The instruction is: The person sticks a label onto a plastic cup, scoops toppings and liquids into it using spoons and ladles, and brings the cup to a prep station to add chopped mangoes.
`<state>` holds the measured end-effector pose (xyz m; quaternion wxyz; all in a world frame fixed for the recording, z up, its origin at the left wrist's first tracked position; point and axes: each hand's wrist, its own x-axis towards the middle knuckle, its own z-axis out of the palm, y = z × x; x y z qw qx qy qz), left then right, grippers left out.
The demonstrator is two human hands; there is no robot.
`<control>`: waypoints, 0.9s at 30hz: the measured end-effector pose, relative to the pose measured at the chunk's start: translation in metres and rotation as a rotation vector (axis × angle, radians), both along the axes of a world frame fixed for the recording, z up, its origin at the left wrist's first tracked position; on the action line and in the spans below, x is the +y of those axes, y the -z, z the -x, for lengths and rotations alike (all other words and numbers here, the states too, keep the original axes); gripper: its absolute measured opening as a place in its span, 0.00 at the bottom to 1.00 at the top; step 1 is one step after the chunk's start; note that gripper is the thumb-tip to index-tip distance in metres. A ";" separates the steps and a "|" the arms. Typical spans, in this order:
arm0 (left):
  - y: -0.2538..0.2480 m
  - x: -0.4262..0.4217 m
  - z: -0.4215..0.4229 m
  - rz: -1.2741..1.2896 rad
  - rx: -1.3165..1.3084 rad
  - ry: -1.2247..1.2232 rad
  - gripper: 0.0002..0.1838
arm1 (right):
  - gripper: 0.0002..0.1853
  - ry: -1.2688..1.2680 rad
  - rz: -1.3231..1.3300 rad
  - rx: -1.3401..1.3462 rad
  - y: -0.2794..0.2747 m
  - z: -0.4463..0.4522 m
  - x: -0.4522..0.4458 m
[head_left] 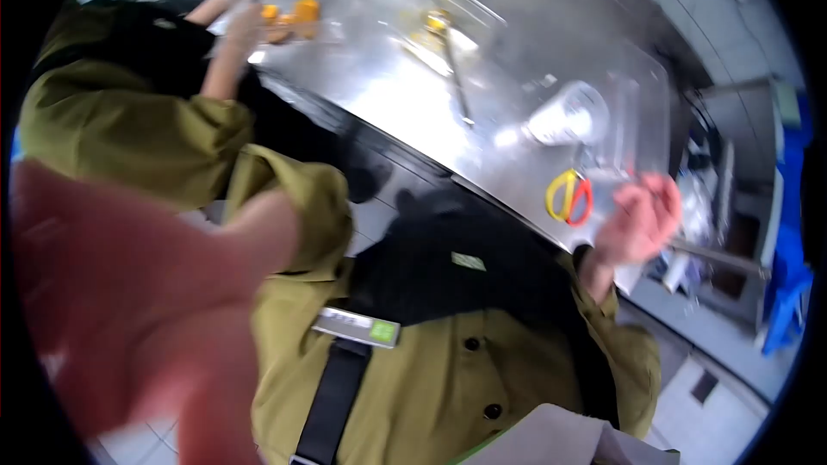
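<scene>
My left hand (138,301) is raised very close to the camera and fills the lower left, badly blurred. Its fingers run out of the picture or are smeared. At the right end of the steel table, my right hand (642,217) has its fingers curled in, and I see nothing in it. Beside that hand, apart from it, lie scissors (568,198) with one yellow and one red handle loop. A clear plastic cup (573,114) with markings lies tilted behind the scissors. A clear plastic bin (642,112) stands just past the cup.
On the left a co-worker's gloved hands (245,30) handle orange pieces (306,13) over the steel table (370,77). A long-handled utensil (457,77) rests by a clear tray (469,13). A metal rack (732,267) and blue plastic (786,241) are at the right.
</scene>
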<state>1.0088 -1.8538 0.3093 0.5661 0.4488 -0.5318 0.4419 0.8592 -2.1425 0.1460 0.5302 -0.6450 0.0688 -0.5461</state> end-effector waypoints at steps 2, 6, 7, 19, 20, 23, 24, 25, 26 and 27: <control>-0.026 -0.002 0.000 0.010 -0.157 -0.002 0.20 | 0.17 -0.162 -0.040 -0.030 -0.005 -0.007 0.013; -0.041 -0.011 -0.002 0.067 -0.273 -0.011 0.19 | 0.14 -0.240 -0.075 0.133 0.004 -0.003 0.021; -0.042 -0.012 -0.005 0.079 -0.279 -0.029 0.19 | 0.13 -0.248 -0.129 0.189 0.005 0.000 0.025; -0.054 0.005 -0.019 0.319 -0.363 -0.219 0.18 | 0.13 -0.593 -0.328 0.659 0.033 -0.034 0.046; -0.054 0.009 -0.017 0.350 -0.372 -0.229 0.18 | 0.13 -0.604 -0.312 0.672 0.036 -0.039 0.047; -0.052 0.015 -0.013 0.392 -0.348 -0.318 0.18 | 0.13 -0.642 -0.282 0.686 0.040 -0.057 0.052; -0.052 0.014 -0.010 0.396 -0.331 -0.368 0.17 | 0.13 -0.654 -0.283 0.722 0.040 -0.057 0.057; -0.049 0.014 -0.006 0.403 -0.313 -0.419 0.17 | 0.13 -0.672 -0.298 0.652 0.036 -0.060 0.064; -0.042 0.013 -0.003 0.446 -0.304 -0.462 0.17 | 0.13 -0.691 -0.296 0.631 0.035 -0.063 0.066; -0.030 0.014 0.003 0.506 -0.292 -0.489 0.17 | 0.13 -0.694 -0.280 0.620 0.035 -0.069 0.066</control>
